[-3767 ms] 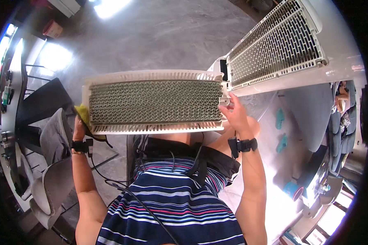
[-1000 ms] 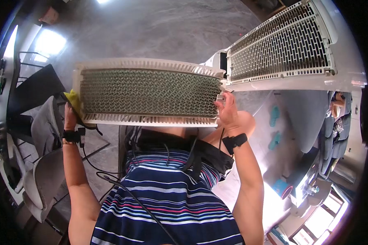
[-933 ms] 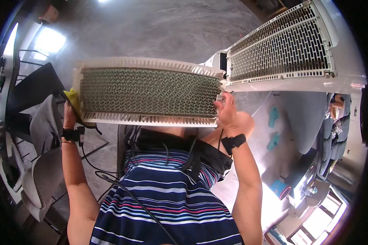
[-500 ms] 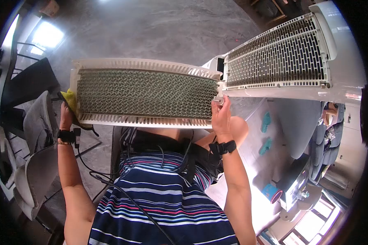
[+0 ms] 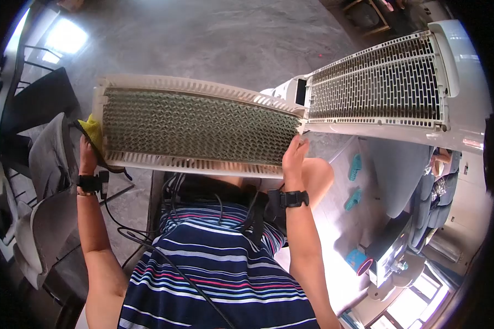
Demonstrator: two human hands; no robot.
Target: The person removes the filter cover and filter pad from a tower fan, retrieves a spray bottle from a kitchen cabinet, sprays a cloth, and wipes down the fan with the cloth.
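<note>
A white slatted panel [image 5: 203, 164] with a greenish honeycomb pad [image 5: 197, 129] set in its frame lies across my lap, its right end slightly lower. At its left end my left hand [image 5: 88, 157] is closed on a yellow cloth with a dark side [image 5: 91, 130], pressed against the panel's edge; the fingertips are hidden. My right hand [image 5: 295, 159] grips the panel's lower right corner, thumb and fingers around the edge. Just beyond that corner stands a white appliance [image 5: 460, 77] with a dusty grille [image 5: 376, 82].
Grey chairs [image 5: 52, 186] stand close on my left. Teal slippers [image 5: 355, 166], a grey sofa [image 5: 395, 170] and a blue bucket-like container [image 5: 358, 261] are to the right. Black cables [image 5: 140, 234] run over my lap. Grey floor [image 5: 214, 38] stretches ahead.
My right hand has shifted from a small white clip at the panel's right end to the corner below it. The panel's right end has dipped slightly.
</note>
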